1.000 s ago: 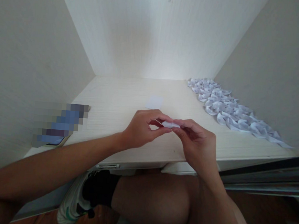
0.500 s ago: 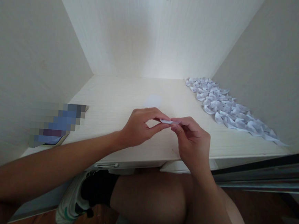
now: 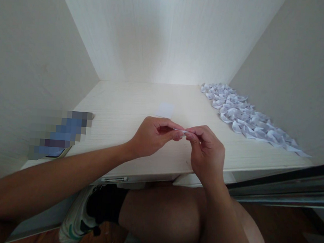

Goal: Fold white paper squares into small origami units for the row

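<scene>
A small piece of folded white paper is pinched between both hands above the table, seen nearly edge-on. My left hand grips its left end between thumb and fingers. The right end is held by my right hand, thumb below and index finger on top. Fingertips cover most of the paper, so its folds are hard to make out. Just beyond my left hand a flat white paper sheet lies on the table.
Many folded white paper pieces lie in rows along the right wall. At the left edge rests a phone, its screen blurred out. The pale wooden table has walls on three sides. My bent leg is under the front edge.
My left thumb has slid along to the paper's middle, closing the gap between thumb and index finger. The fingertips of both hands are now closer together, covering more of the paper.
</scene>
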`<state>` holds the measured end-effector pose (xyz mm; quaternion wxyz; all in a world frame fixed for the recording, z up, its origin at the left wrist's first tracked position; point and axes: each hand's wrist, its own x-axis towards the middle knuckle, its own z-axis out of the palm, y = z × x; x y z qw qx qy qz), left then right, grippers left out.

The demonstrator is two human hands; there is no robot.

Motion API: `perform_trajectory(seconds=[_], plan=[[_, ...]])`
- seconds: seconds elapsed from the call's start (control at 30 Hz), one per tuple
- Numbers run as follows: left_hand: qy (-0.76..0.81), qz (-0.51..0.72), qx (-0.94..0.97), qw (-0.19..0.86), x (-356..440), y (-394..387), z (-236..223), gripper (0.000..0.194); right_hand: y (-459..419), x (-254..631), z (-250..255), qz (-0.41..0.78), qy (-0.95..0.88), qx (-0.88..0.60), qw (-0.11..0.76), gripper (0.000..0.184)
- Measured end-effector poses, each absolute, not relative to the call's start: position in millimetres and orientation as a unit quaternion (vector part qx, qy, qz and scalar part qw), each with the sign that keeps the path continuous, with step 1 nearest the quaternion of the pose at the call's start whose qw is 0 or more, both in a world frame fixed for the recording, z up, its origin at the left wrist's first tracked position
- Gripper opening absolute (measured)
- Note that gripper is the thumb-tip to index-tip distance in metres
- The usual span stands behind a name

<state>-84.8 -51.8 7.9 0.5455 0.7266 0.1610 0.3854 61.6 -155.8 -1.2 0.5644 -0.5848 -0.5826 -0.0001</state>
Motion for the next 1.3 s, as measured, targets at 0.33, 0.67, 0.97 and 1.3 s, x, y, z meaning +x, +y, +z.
perform_trajectory(seconds=[0.33, 0.67, 0.97, 1.3], plan=[[0.163, 0.377, 0.759, 0.506, -84.6, -55.7, 7.1, 0.016, -156.2, 57.4, 0.7, -0.015, -0.587, -0.589, 0.556, 0.019], [0.147, 0.334, 0.722, 0.588, -83.3, -47.5, 7.1, 0.017, -151.9, 64.8, -7.4, 0.202, -0.474, -0.59, 0.621, 0.019], [0.143, 0.237, 0.629, 0.727, -84.5, -36.1, 6.9, 0.036, -150.7, 68.5, -7.9, 0.39, -0.375, -0.511, 0.668, 0.028], [0.157, 0.283, 0.532, 0.782, -82.0, -37.1, 4.3, 0.031, -146.7, 63.5, -11.9, 0.386, -0.36, -0.483, 0.699, 0.027]])
